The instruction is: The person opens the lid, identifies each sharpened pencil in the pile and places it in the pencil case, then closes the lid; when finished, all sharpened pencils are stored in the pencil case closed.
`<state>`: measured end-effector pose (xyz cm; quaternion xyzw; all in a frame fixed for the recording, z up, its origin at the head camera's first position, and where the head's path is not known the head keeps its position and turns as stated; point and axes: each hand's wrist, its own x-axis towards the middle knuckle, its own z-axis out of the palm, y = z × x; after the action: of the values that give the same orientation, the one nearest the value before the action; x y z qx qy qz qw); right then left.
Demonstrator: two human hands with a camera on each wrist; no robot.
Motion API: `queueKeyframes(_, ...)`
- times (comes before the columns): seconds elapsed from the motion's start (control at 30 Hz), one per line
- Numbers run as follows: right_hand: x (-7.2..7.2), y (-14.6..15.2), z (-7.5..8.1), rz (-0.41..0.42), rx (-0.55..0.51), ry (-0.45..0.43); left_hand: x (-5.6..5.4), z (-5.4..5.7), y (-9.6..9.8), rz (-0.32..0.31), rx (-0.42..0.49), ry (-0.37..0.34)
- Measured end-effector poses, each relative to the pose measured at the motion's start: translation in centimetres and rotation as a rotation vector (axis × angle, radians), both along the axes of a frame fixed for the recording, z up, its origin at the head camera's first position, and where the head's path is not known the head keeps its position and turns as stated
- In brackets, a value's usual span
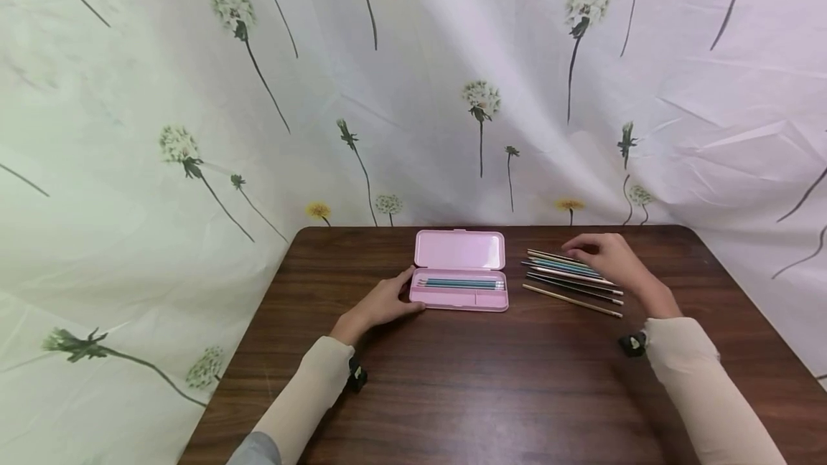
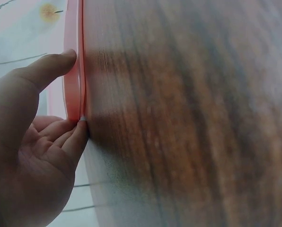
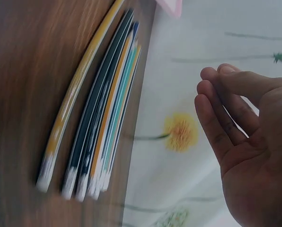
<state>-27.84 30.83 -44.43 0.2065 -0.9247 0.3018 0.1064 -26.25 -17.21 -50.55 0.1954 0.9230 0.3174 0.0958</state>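
Note:
A pink pencil case (image 1: 446,299) lies with its lid (image 1: 457,250) raised at the back of the table. Several teal pencils (image 1: 461,283) rest in its rear compartment. My left hand (image 1: 386,300) holds the case's left end, with the thumb against the near side and the fingers round the end, as the left wrist view also shows. To the right of the case, loose pencils (image 1: 568,275) in teal, dark, white and natural wood colours lie side by side. Above them hovers my right hand (image 1: 610,258), fingers loosely bent and nothing between them in the right wrist view (image 3: 245,123).
The brown wooden table (image 1: 465,379) ends just behind the case. A pale cloth (image 1: 413,106) printed with dandelions hangs behind it. One wood-coloured pencil (image 1: 571,301) lies nearest to me, slightly apart from the others.

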Motion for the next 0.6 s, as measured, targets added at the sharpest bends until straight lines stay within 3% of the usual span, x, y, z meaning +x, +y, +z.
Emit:
queueKeyframes(0.3, 1.3, 3.7, -0.4, -0.062, 0.033, -0.014, 0.2, 0.4, 0.4, 0.032, -0.013, -0.01)
queueKeyframes(0.6, 1.9, 5.4, -2.6, -0.131, -0.005, -0.152, 0.2, 0.2, 0.3, 0.039, -0.026, -0.006)
